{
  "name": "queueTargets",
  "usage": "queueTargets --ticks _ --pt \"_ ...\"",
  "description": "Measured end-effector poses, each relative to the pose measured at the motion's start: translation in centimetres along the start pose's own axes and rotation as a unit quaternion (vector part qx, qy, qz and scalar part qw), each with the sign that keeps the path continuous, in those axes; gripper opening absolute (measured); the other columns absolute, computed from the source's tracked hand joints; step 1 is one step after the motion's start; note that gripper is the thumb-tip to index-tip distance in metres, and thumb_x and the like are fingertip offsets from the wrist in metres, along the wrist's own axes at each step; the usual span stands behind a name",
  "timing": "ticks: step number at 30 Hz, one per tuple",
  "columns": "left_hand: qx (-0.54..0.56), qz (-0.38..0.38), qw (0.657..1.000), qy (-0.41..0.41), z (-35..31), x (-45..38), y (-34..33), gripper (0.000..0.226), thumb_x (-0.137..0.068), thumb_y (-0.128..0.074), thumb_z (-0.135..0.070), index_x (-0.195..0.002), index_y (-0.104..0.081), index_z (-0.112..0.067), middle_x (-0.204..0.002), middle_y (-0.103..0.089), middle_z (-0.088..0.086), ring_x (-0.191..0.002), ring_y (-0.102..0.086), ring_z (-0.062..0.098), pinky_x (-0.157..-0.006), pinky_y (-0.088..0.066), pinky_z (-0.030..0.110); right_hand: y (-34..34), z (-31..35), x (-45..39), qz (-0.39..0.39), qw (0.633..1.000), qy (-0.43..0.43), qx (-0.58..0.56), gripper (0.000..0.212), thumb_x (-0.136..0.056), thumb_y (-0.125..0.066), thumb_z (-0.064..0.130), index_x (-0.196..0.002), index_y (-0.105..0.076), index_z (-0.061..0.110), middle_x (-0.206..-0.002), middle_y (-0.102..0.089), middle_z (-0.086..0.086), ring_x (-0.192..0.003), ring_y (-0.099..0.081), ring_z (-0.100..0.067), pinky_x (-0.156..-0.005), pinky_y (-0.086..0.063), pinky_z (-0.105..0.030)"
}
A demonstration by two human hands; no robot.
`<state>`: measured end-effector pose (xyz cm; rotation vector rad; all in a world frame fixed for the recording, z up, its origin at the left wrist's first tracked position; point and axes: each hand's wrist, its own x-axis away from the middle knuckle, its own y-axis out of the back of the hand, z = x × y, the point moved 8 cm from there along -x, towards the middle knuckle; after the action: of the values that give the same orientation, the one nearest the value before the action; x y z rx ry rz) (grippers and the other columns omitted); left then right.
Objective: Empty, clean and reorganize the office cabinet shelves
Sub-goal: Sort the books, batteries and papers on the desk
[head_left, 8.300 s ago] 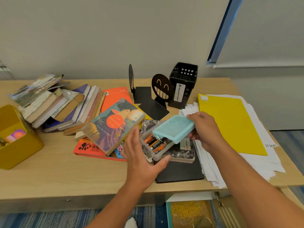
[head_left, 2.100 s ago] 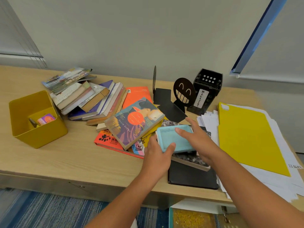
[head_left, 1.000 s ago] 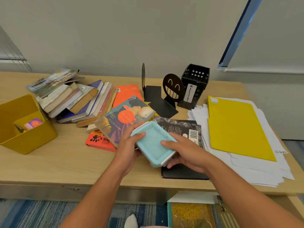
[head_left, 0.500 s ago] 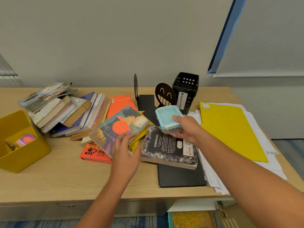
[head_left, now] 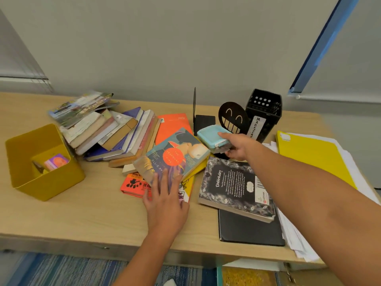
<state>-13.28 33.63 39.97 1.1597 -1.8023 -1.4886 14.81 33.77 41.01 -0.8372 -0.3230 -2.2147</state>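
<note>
Wooden desk (head_left: 82,213): right hand (head_left: 237,148) grips blue box (head_left: 212,139); left hand (head_left: 165,203) fingers flat on novel (head_left: 173,159)

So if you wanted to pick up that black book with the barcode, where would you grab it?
Probably the near long edge of the black book, coming from the desk's front. That edge overhangs the flat black folder beneath, leaving room for fingers under it.
</note>
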Motion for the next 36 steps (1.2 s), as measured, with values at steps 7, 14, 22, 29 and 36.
queueTargets --ticks 7,14,22,29,36 --pt "0.014 0.013 1.000 0.003 0.6 0.3 -0.4 0.072 -0.078 -0.055 -0.037 -0.147 -0.034 -0.035 -0.162 -0.027 0.003 -0.151 -0.017 0.030 -0.110 -0.032 0.061 -0.1 -0.3 -1.1 -0.111 0.992 0.032 -0.055 0.048 -0.092 -0.067 0.019 -0.136 -0.049 0.008 -0.128 -0.056 -0.010 -0.102 -0.052 -0.023 -0.084 -0.046 -0.036" --pt "0.074 -0.029 0.997 0.023 -3.1 0.3 2.4 0.051 -0.078 -0.070 -0.033 -0.127 -0.058 -0.029 -0.148 -0.042 0.009 -0.141 -0.031 0.031 -0.107 -0.025 0.061 2.4 0.7 5.8 -0.045 0.968 0.207 0.138 0.039 -0.092 -0.067 0.023 -0.131 -0.062 0.019 -0.123 -0.062 0.002 -0.108 -0.058 -0.014 -0.086 -0.047 -0.030" --pt "0.214 0.074 0.945 -0.236 -18.6 1.8 1.9 0.026 -0.090 -0.058 -0.021 -0.115 -0.064 -0.028 -0.122 -0.057 -0.009 -0.113 -0.052 0.015 -0.094 -0.038 0.038 18.1 -4.4 11.7 -0.166 0.923 0.284 0.201 0.016 -0.092 -0.066 0.013 -0.103 -0.072 0.024 -0.105 -0.074 0.002 -0.101 -0.067 -0.011 -0.090 -0.053 -0.030" --pt "0.114 0.173 0.922 -0.328 -27.9 1.3 -2.9 0.034 -0.095 -0.053 -0.027 -0.128 -0.058 -0.031 -0.140 -0.047 -0.003 -0.128 -0.045 0.021 -0.105 -0.031 0.041 30.6 -8.8 12.1 -0.326 0.879 0.198 0.287 0.021 -0.097 -0.059 0.020 -0.117 -0.067 0.020 -0.125 -0.061 -0.003 -0.097 -0.061 -0.022 -0.075 -0.044 -0.029" --pt "-0.082 0.239 0.928 -0.273 -32.8 -1.2 -7.9 0.060 -0.099 -0.038 -0.057 -0.145 -0.033 -0.020 -0.137 -0.048 0.014 -0.125 -0.046 0.037 -0.105 -0.028 0.050 36.4 -11.6 10.5 -0.322 0.857 0.031 0.400 0.080 -0.084 -0.069 0.059 -0.148 -0.037 0.023 -0.143 -0.045 -0.018 -0.132 -0.040 -0.040 -0.102 -0.042 -0.047"
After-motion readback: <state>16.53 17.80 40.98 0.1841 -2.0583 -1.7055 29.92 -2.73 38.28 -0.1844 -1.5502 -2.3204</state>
